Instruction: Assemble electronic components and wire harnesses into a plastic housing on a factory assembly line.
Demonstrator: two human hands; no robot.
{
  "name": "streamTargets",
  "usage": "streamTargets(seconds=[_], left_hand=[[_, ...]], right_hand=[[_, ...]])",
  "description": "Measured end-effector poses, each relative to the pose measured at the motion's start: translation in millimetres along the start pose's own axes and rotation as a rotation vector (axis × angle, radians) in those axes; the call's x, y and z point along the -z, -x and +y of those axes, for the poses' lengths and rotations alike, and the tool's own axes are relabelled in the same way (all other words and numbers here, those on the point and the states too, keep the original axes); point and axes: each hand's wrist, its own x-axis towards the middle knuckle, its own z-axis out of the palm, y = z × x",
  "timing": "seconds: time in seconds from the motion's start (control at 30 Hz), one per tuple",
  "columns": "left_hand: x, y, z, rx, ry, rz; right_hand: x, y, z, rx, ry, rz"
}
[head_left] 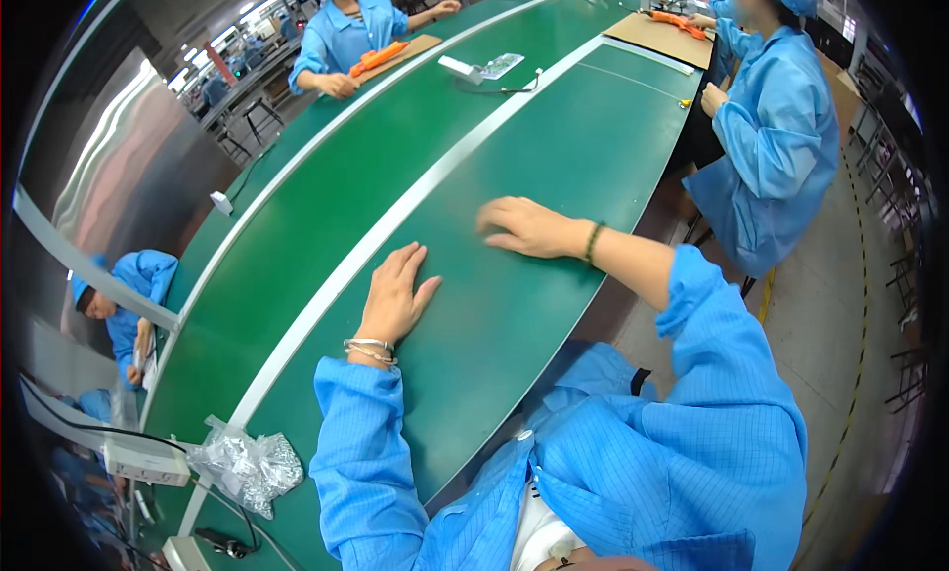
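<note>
head view showed the left hand [390, 296] and the right hand [529, 227] palm down at the worktop [593, 136], which spread green beneath them, between its near edge and the white rail [321, 302]. the rail lay ahead and to the left, its long axis slanting from lower left to upper right; the left hand was nearer to it, fingers pointing up and slightly right. that hand was open and flat, with nothing seen in it. the right hand, a little farther ahead, was loosely open, its fingertips blurred; what lay under its palm could not be told. the clear bag [259, 464] sat at lower left, well apart from both, the left again nearer. it was crumpled around pale, glinting contents, too muddled to name. beyond the rail, a packet [504, 67] lay beside a white box [461, 71], its filling unclear.
</note>
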Motion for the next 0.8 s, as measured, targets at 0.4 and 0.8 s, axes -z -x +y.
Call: streamTargets(seconds=[0.4, 0.8], left_hand=[[-1, 18, 11, 0.079, -0.028, -0.014], [-2, 15, 8, 0.108, -0.016, 0.001]], right_hand=[[9, 28, -8, -0.121, 0.059, -0.032], [16, 22, -5, -0.105, 0.042, -0.053]])
